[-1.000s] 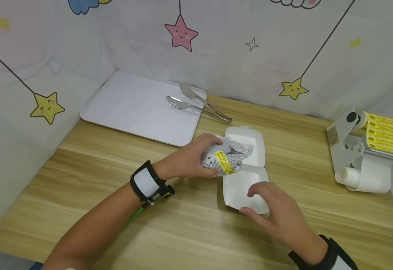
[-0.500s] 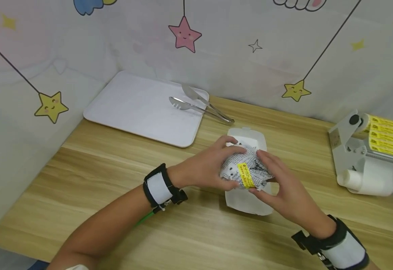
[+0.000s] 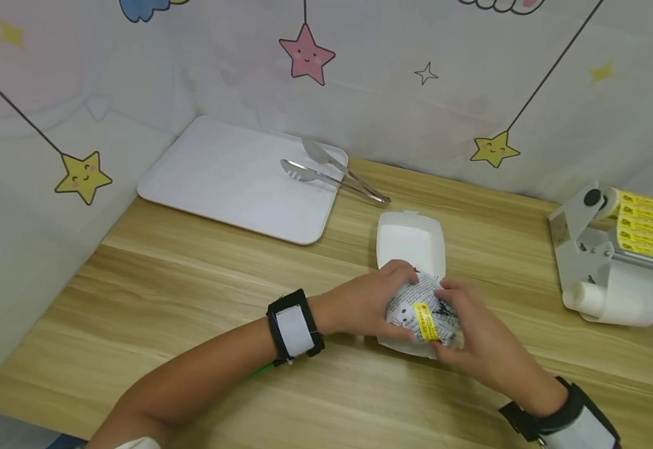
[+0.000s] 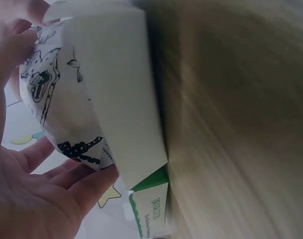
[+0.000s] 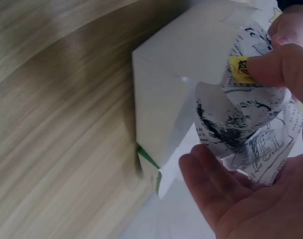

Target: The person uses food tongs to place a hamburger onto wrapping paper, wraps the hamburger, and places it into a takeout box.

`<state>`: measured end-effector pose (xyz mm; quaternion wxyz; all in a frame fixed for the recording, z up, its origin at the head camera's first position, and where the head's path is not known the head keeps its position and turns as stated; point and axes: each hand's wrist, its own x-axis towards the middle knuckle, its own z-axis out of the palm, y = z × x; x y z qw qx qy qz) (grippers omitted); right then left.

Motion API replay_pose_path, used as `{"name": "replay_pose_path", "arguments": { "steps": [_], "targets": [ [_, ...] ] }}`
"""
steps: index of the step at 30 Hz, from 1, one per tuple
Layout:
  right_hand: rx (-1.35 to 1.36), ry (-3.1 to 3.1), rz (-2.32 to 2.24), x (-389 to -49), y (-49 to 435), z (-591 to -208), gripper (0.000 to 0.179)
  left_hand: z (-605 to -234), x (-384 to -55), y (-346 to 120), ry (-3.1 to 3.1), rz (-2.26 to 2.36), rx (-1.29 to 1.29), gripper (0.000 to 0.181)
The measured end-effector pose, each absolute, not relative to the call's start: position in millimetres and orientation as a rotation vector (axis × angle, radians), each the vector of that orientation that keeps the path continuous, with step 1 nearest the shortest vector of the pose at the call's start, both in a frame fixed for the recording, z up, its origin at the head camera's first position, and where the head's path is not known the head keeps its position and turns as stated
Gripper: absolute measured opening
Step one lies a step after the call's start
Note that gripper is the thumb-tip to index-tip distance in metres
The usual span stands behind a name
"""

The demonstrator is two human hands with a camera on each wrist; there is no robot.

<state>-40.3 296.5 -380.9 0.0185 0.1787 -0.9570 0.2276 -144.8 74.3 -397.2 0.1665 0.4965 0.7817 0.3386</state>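
A round wrapped burger (image 3: 403, 307) in black-and-white printed paper bears a yellow sticker (image 3: 426, 322). My left hand (image 3: 362, 305) grips its left side, thumb in front and fingers behind. From the right, my right hand (image 3: 489, 340) holds the folded paper end, with the thumb beside the sticker in the right wrist view. The burger is over the front half of an open white clamshell box (image 3: 410, 238), whose lid lies back. In the left wrist view, the lower part of the burger (image 4: 67, 99) is hidden behind the box wall (image 4: 124, 94).
Behind on the left lies a white tray (image 3: 236, 181), with metal tongs (image 3: 332, 178) across its right edge. A label dispenser (image 3: 590, 249) with a roll of yellow stickers (image 3: 645, 224) stands at the right. A patterned cloth wall (image 3: 382, 81) bounds the table's back.
The right hand has come in and taken hold of the burger beside the left. Both hands have carried it right and toward the front, from beside the box to over its front half.
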Motion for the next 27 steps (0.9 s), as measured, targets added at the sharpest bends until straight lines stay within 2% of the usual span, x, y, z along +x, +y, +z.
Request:
{"name": "replay_pose_path", "arguments": {
  "steps": [13,16,21,27],
  "targets": [
    [0.540,-3.125,0.506,-41.9,294.7,-392.5,0.082,-407.9,-142.9,74.4,2.327,0.666,1.452,0.076],
    [0.576,-3.086,0.474,-41.5,296.5,-390.5,0.075,-408.0,-143.9,74.2,2.361,0.602,1.498,0.073],
    [0.600,-3.061,0.417,-42.0,293.6,-389.5,0.051,-405.8,-145.0,74.5,2.411,0.518,1.542,0.073],
    [0.550,-3.122,0.539,-39.6,284.3,-392.4,0.049,-407.6,-144.6,73.8,2.407,0.522,1.535,0.070]
  ]
}}
